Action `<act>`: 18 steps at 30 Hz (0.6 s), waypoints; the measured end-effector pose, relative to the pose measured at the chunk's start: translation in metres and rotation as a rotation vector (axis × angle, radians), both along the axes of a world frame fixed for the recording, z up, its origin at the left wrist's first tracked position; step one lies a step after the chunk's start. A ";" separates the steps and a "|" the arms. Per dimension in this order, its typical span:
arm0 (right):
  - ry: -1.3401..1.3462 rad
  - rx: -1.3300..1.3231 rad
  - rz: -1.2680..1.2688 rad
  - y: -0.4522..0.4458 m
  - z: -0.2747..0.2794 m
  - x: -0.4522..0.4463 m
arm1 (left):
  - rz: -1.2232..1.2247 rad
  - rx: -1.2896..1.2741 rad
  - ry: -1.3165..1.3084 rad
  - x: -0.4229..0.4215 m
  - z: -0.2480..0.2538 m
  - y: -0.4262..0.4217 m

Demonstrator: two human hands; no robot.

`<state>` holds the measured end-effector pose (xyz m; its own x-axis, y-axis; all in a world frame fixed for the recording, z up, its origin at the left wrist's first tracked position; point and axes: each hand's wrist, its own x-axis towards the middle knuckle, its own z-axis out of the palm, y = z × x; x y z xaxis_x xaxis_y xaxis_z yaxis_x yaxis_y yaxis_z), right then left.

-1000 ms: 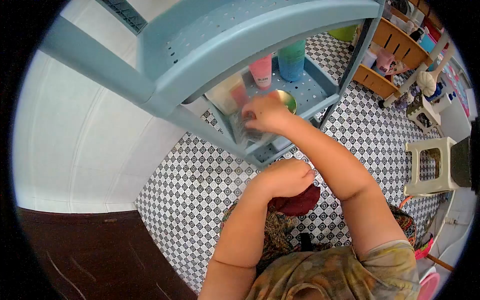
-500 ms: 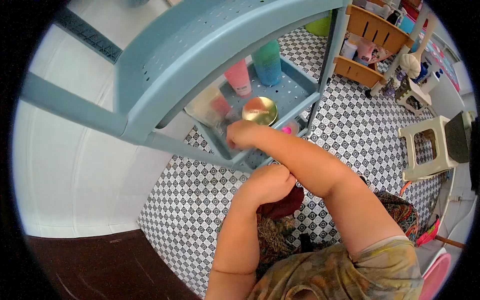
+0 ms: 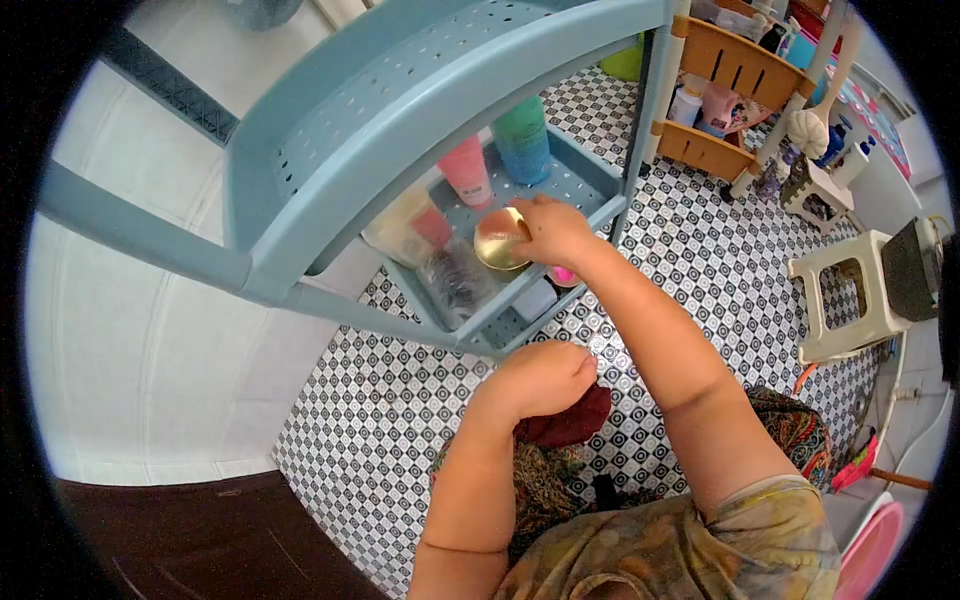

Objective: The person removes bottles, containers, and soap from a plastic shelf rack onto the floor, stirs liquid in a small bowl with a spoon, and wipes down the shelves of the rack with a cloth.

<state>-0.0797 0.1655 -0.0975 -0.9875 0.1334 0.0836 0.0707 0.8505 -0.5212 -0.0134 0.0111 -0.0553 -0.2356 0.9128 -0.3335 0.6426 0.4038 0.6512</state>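
Observation:
My right hand (image 3: 556, 236) reaches over the lower shelf (image 3: 585, 170) of a blue rack, its fingers on the edge of a round gold tin (image 3: 499, 240). Behind the tin stand a pink tube (image 3: 465, 172) and a green-blue bottle (image 3: 522, 142). To its left lie a clear plastic bag with dark contents (image 3: 455, 280) and a pale pouch (image 3: 408, 228). My left hand (image 3: 549, 380) is closed on a dark red cloth (image 3: 570, 420) in front of the rack.
The rack's upper shelf (image 3: 440, 95) overhangs the lower one. At the right are a cream stool (image 3: 840, 300) and an orange-brown rack (image 3: 735, 62) with bottles. Patterned tiles (image 3: 350, 440) cover the floor; a dark brown surface (image 3: 190, 540) is at lower left.
My right hand has moved from the plastic bag to the right, onto the gold tin. The bag is now uncovered. My left hand still holds the cloth. The view has shifted.

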 end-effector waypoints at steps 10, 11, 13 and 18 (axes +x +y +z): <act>-0.057 0.254 0.007 -0.025 0.005 -0.003 | 0.043 -0.009 -0.003 0.002 0.005 0.001; 0.130 0.224 0.036 -0.028 0.001 -0.007 | 0.046 -0.018 -0.004 0.002 0.005 0.001; 0.315 0.186 0.068 -0.035 -0.006 -0.016 | 0.053 -0.032 -0.005 0.001 0.008 0.001; -0.086 0.322 0.343 -0.057 0.005 -0.036 | 0.055 -0.088 0.017 0.001 0.005 0.003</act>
<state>-0.1158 0.1085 -0.0921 -0.9753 -0.2203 -0.0167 -0.2106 0.9496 -0.2321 -0.0121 0.0136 -0.0498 -0.2911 0.8658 -0.4070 0.6284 0.4938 0.6010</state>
